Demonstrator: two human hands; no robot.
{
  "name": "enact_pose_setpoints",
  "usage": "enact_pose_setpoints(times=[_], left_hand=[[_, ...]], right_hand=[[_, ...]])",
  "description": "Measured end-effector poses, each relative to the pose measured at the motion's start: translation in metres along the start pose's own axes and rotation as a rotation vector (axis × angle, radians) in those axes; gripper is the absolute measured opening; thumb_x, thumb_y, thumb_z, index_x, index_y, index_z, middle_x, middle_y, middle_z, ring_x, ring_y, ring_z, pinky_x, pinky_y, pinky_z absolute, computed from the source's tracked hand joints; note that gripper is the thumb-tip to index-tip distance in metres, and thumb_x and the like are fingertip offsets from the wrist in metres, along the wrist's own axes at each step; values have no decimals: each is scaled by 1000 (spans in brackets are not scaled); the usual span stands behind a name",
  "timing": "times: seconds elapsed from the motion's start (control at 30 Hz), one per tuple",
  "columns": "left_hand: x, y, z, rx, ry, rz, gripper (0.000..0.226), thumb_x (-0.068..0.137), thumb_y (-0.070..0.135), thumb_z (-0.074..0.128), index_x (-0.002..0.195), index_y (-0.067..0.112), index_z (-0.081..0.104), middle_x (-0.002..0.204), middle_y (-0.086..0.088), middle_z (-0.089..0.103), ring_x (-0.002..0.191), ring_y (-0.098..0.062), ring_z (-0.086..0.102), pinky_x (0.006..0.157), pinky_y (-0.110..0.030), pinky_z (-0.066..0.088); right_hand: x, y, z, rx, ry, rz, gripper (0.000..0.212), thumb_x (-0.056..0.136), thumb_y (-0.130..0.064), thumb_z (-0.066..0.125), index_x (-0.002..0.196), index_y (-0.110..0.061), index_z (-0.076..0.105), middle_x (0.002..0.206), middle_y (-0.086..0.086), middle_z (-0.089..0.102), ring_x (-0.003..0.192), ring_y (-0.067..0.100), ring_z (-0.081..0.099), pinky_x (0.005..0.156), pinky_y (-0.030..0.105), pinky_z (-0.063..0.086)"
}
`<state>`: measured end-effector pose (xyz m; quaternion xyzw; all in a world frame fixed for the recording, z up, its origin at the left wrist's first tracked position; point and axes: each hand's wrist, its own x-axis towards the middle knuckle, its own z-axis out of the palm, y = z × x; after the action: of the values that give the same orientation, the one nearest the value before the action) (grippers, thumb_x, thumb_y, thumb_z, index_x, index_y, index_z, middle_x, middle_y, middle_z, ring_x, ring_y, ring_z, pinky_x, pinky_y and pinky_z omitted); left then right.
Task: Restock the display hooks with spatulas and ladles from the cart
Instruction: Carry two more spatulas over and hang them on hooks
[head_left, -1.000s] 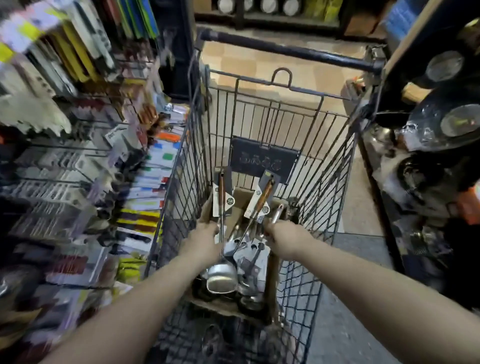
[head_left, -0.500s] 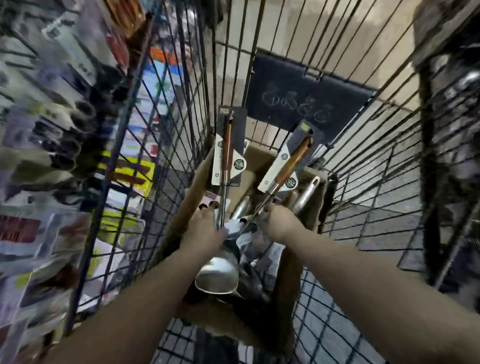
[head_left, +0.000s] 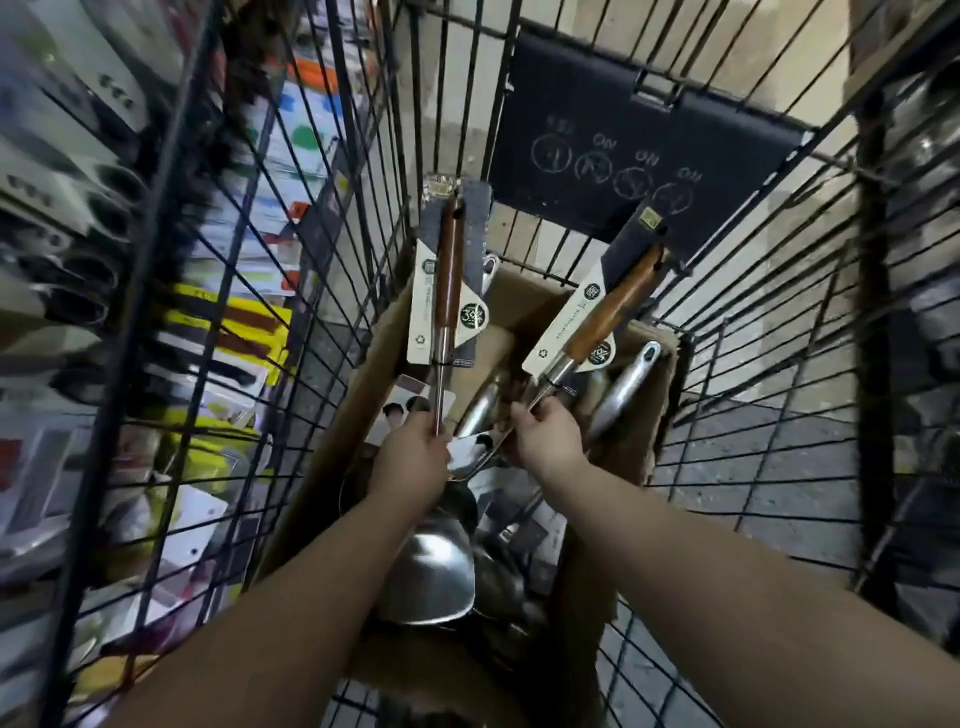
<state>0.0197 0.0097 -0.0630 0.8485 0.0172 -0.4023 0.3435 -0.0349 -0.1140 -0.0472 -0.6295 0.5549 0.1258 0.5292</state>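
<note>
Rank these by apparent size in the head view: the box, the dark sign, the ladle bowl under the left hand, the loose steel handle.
1. box
2. sign
3. ladle bowl below the left hand; it is closest to the camera, which enlarges it
4. steel handle
</note>
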Motion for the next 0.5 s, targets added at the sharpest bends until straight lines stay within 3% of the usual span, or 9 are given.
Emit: enact_pose_setpoints(times=[0.07,0.13,0.37,0.5], left_hand=[[-16,5,-5,-18,1,24,16,92,14,45,82,16,58,88,-15,67,77,-36,65,78,-48,56],[-34,12,-13,-44,3,60,17,94,15,46,81,18,57,76,-9,65,69,-31,65,74,-46,56],[-92,44,-51,-159,37,136,26,91,10,51,69,23,52,63,-7,60,59,-27,59,62,-45,51],[-126,78,-81,-184,44,232,19,91,6,51,74,16,51,63,-9,57,55,-26,57,62,-48,51]], right_hand=[[-14,-4,-6,-7,10,-34,26,97,-25,47,72,-20,45,75,1,54,86,27,55,74,30,42],[-31,-12,-15,-6,13,-109,26,98,-23,46,73,-18,44,73,-3,50,84,20,48,69,22,32],[-105,-58,-58,-154,48,-415,26,97,-26,47,72,-21,41,71,-3,51,79,22,51,67,28,35],[-156,-87,-89,-231,77,-565,12,98,-26,47,92,-16,50,88,1,57,84,19,52,64,22,29]])
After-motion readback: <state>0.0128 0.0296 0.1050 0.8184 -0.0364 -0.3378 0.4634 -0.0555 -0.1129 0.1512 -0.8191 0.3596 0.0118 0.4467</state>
